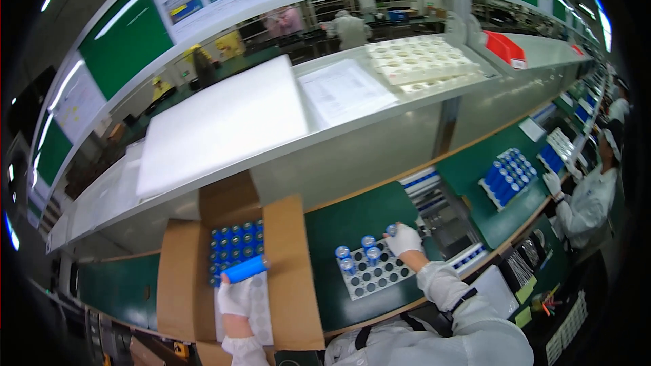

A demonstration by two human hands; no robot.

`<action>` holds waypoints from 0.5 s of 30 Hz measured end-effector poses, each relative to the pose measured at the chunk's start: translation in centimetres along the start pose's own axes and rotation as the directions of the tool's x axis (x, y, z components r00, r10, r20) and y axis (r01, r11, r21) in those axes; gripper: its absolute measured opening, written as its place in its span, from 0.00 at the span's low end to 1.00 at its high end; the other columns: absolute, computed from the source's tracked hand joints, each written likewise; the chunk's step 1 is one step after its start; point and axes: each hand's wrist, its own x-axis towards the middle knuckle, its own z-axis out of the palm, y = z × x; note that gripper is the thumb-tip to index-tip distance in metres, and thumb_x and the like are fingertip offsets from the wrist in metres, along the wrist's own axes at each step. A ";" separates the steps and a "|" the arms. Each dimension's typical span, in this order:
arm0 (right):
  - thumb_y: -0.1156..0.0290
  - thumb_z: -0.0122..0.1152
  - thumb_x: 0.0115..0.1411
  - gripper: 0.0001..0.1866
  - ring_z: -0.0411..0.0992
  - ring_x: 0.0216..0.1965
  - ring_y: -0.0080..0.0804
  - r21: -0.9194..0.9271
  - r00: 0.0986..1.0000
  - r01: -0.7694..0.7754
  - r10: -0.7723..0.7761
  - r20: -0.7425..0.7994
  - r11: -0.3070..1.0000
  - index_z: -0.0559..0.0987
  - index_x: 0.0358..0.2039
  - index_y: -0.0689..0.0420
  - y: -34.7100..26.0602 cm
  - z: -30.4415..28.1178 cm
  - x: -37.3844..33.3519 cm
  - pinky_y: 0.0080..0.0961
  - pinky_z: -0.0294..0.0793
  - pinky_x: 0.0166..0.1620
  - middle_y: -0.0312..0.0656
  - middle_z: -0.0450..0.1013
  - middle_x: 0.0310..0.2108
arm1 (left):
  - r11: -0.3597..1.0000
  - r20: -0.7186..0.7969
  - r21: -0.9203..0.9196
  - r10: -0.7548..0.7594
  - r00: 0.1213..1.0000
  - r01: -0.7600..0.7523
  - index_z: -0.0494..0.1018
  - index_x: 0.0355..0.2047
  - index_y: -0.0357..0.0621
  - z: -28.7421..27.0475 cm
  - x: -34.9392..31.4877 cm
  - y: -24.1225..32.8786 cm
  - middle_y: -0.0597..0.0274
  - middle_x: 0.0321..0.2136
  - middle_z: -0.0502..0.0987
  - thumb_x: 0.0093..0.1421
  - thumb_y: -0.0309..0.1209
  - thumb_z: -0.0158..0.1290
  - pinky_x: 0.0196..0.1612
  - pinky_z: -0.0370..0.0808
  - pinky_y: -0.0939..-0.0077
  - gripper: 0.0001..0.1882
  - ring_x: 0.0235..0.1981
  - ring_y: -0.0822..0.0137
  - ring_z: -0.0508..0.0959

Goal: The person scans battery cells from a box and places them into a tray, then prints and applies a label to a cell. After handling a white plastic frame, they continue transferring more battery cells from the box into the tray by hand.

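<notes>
My left hand (234, 299), in a white glove, is closed around a blue cylindrical battery cell (245, 269). It tips the cell sideways above the open cardboard box (291, 271). Inside the box, rows of upright blue cells (234, 238) fill the far part, and a white holed tray (259, 305) shows in the near part. To the right, my gloved right hand (407, 240) grips the top of another blue cell (390, 230) at the far right corner of a white perforated tray (366, 287). Several blue cells (348, 267) stand upright in that tray's holes.
A metal shelf (420, 105) crosses above the green bench, bearing a white foam sheet (224, 122), papers (347, 91), white trays (420, 61) and a red bin (505, 49). Right of my tray is a conveyor section (441, 207); beyond stand more cells (508, 176) and a co-worker (590, 196).
</notes>
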 end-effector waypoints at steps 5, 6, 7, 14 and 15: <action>0.61 0.72 0.46 0.39 0.66 0.53 0.50 0.019 0.759 0.603 -0.565 -0.323 0.798 0.68 0.57 0.61 -6.4 -4.3 -4.2 0.40 0.67 0.54 0.54 0.65 0.55 | 0.979 0.033 -0.146 -0.138 0.990 0.142 0.59 0.56 0.29 1.3 0.2 -2.1 0.39 0.55 0.66 0.61 0.43 0.55 0.58 0.72 0.47 0.32 0.56 0.43 0.69; 0.62 0.73 0.46 0.39 0.70 0.49 0.47 0.236 0.757 0.653 -0.606 -0.245 0.720 0.68 0.57 0.60 -8.5 -5.0 -5.3 0.37 0.71 0.50 0.54 0.66 0.55 | 0.957 0.099 -0.191 -0.203 0.974 0.219 0.59 0.56 0.29 1.3 0.4 -2.6 0.38 0.55 0.66 0.61 0.42 0.56 0.58 0.72 0.47 0.33 0.56 0.42 0.69; 0.63 0.73 0.46 0.38 0.73 0.45 0.44 0.443 0.739 0.648 -0.651 -0.171 0.619 0.68 0.57 0.59 -10.8 -5.4 -6.7 0.33 0.74 0.46 0.54 0.66 0.54 | 0.958 0.093 -0.194 -0.197 0.976 0.212 0.59 0.56 0.29 1.5 0.4 -3.0 0.38 0.55 0.66 0.61 0.42 0.56 0.58 0.72 0.47 0.33 0.56 0.42 0.69; 0.71 0.65 0.58 0.25 0.75 0.29 0.29 0.960 0.868 -0.279 -0.427 0.254 0.002 0.68 0.54 0.63 -20.7 -1.5 -12.9 0.20 0.77 0.32 0.44 0.73 0.38 | 0.976 0.250 -0.102 -0.160 0.955 0.190 0.61 0.54 0.32 4.8 -1.6 -6.5 0.42 0.56 0.67 0.58 0.42 0.60 0.57 0.73 0.52 0.33 0.56 0.45 0.70; 0.71 0.62 0.61 0.20 0.74 0.28 0.27 0.927 0.884 -0.371 -0.328 0.335 -0.053 0.70 0.50 0.64 -21.1 -1.8 -13.1 0.22 0.76 0.29 0.42 0.74 0.32 | 0.979 0.236 -0.112 -0.143 0.961 0.173 0.61 0.54 0.32 5.2 -2.0 -6.6 0.42 0.56 0.67 0.58 0.42 0.60 0.57 0.73 0.52 0.33 0.56 0.45 0.70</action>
